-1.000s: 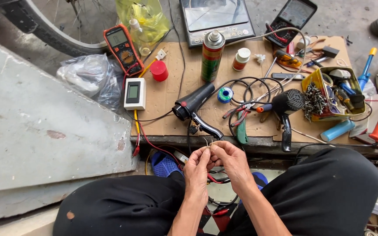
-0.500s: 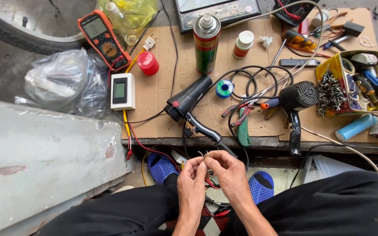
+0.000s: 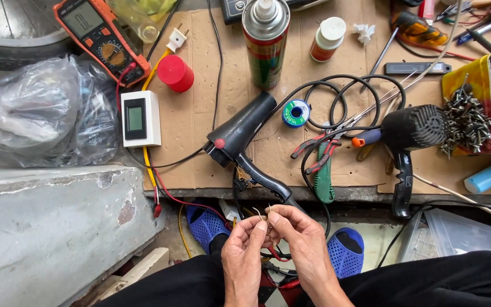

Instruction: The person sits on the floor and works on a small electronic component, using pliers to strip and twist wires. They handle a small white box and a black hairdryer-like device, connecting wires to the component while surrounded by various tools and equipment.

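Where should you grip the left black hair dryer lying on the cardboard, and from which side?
Probably the hair dryer by its handle, from the near edge: the slim handle slopes down toward the hands and overhangs the cardboard, while the barrel is thicker and points away.

Left hand [image 3: 242, 257], right hand [image 3: 302, 241], fingertips pinched together.

A multimeter [image 3: 100, 37], spray can [image 3: 265, 42] and red cap [image 3: 175, 73] on cardboard [image 3: 200, 125].

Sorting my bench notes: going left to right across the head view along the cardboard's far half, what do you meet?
Orange multimeter → red cap → spray can → small white-capped bottle → yellow box of screws.
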